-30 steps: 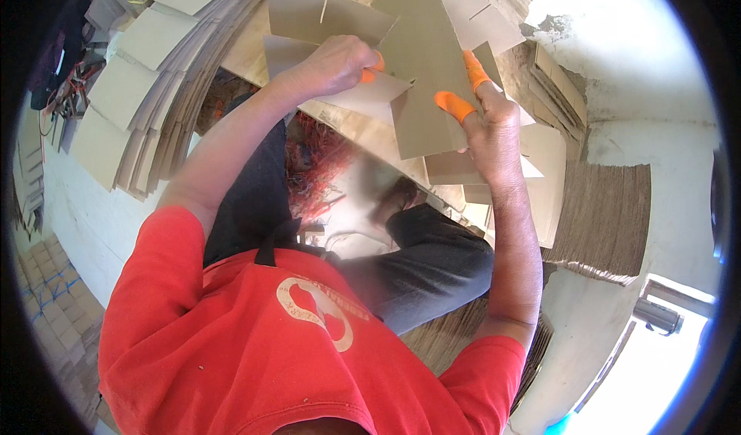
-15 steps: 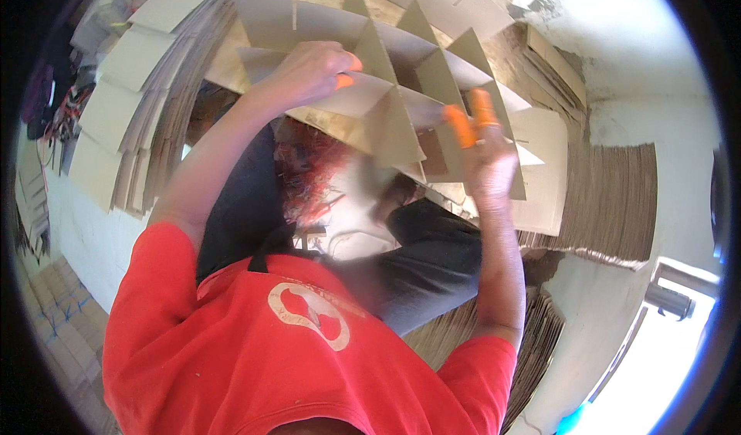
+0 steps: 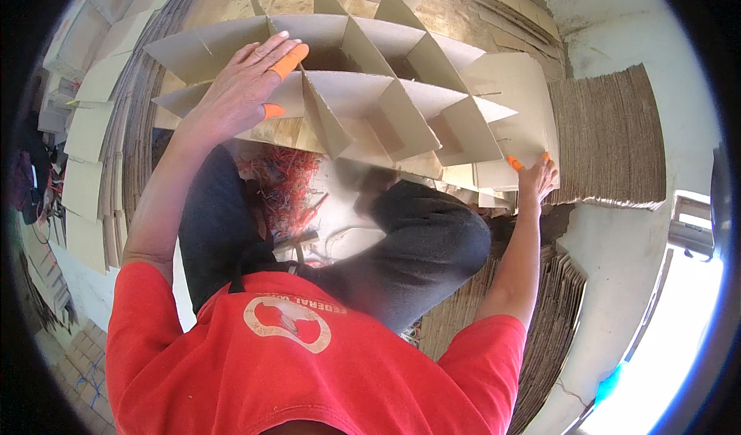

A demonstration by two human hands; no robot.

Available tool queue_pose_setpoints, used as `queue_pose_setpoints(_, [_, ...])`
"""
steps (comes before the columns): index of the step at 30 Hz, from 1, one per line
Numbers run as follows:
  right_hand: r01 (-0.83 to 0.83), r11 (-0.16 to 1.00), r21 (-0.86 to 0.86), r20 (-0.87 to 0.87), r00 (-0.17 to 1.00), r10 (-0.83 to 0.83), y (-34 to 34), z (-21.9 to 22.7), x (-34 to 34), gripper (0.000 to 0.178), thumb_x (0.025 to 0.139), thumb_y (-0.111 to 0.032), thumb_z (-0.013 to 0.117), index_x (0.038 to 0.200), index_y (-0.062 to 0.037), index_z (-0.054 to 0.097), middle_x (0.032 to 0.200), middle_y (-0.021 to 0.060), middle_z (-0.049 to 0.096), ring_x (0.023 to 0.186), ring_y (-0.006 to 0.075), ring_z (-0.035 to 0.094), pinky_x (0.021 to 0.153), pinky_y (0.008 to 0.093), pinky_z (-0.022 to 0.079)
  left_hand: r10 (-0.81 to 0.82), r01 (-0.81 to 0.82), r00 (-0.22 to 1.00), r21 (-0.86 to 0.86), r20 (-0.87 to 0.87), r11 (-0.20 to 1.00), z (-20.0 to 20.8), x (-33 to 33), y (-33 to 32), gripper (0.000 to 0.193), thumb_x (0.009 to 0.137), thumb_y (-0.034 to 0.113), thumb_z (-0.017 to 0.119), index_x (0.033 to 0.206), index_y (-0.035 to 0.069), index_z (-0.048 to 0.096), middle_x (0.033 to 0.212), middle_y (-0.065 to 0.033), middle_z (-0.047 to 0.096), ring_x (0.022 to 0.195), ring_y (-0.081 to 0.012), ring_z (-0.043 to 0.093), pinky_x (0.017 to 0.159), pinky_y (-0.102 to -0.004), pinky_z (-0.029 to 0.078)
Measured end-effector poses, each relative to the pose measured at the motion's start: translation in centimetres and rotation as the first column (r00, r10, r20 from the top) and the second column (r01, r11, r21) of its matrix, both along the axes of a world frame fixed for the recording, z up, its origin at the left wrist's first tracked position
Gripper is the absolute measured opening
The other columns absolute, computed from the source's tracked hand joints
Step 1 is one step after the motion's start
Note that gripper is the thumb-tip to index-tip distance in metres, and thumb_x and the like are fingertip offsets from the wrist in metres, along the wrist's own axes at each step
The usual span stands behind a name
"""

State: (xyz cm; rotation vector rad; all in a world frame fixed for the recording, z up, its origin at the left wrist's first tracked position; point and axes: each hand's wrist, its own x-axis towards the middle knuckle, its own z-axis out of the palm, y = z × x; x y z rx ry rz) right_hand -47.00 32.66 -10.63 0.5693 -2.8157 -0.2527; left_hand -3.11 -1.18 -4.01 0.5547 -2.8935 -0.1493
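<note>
A cardboard divider grid [image 3: 359, 103], made of crossed slotted strips, stands on edge on the wooden work surface in front of me. My left hand [image 3: 239, 88] lies over its left part with fingers stretched out, touching the strips. Orange coverings wrap the thumb and a finger of that hand. At the right, my right hand [image 3: 538, 180] is at the near edge of a flat pale cardboard sheet [image 3: 521, 88]. Its orange-covered thumb and forefinger are apart on the sheet, and the other fingers curl. No lifted sheet shows in it.
Stacked cardboard strips [image 3: 610, 138] stand at the right, with another stack [image 3: 540, 311] below beside my knee. Layered cardboard pieces [image 3: 85, 180] rise at the left. Red shredded scraps [image 3: 289, 180] lie between my legs. A plain wall [image 3: 679, 103] borders the right side.
My right hand has left the divider grid and moved right to the cardboard sheet. My left hand has opened from its hold on a strip and shifted left; the grid also sits further left.
</note>
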Motion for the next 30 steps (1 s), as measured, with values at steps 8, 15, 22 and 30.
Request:
queue_pose_setpoints(8, [-0.027,0.924,-0.382,-0.027,0.999,0.018,3.0,3.1,-3.3,0.054,0.059,-0.037,0.089,0.090,-0.0020,0.061,0.082,0.0171,0.067,0.078,0.0329,0.065,0.071,0.0454,0.049,0.085,-0.082,0.968,0.025,-0.235,0.996,-0.7,2.2,-0.6,0.075,0.071,0.017,0.077,0.140,0.010,0.046,0.144,-0.0119,0.045,0.135,-0.0268,0.040,0.111,-0.0405,0.030])
queue_pose_setpoints(15, [-0.383,0.675,-0.630,-0.372,0.912,0.169,-1.9,13.7,2.5,0.028,0.077,-0.020,0.082,0.091,-0.0019,0.065,0.084,0.0096,0.070,0.073,0.0122,0.063,0.064,0.0298,0.052,0.164,-0.201,0.932,-0.083,-0.324,0.976,-0.3,6.9,-2.2,0.056,0.073,0.019,0.076,0.126,0.009,0.059,0.123,-0.0130,0.063,0.118,-0.0255,0.055,0.099,-0.0388,0.038])
queue_pose_setpoints(22, [-0.461,0.138,-0.876,-0.205,0.616,0.761,-11.9,23.4,17.6,0.058,0.079,-0.006,0.077,0.133,-0.0031,0.054,0.112,0.0134,0.067,0.093,0.0155,0.064,0.086,0.0303,0.054,0.297,-0.328,0.890,-0.031,-0.346,0.944,-1.6,10.5,-2.6,0.045,0.073,0.019,0.076,0.116,0.010,0.065,0.105,-0.0079,0.067,0.107,-0.0272,0.055,0.094,-0.0399,0.040])
queue_pose_setpoints(30, [-0.415,0.105,-0.904,0.042,0.158,0.987,-20.6,21.1,29.5,0.070,0.075,0.005,0.076,0.139,0.0006,0.046,0.115,0.0120,0.066,0.099,0.0143,0.062,0.087,0.0284,0.052,0.196,-0.142,0.815,0.140,-0.546,0.980,-3.8,10.6,-3.6,0.019,0.071,0.009,0.076,0.089,0.005,0.070,0.078,-0.0104,0.062,0.080,-0.0284,0.056,0.085,-0.0403,0.042])
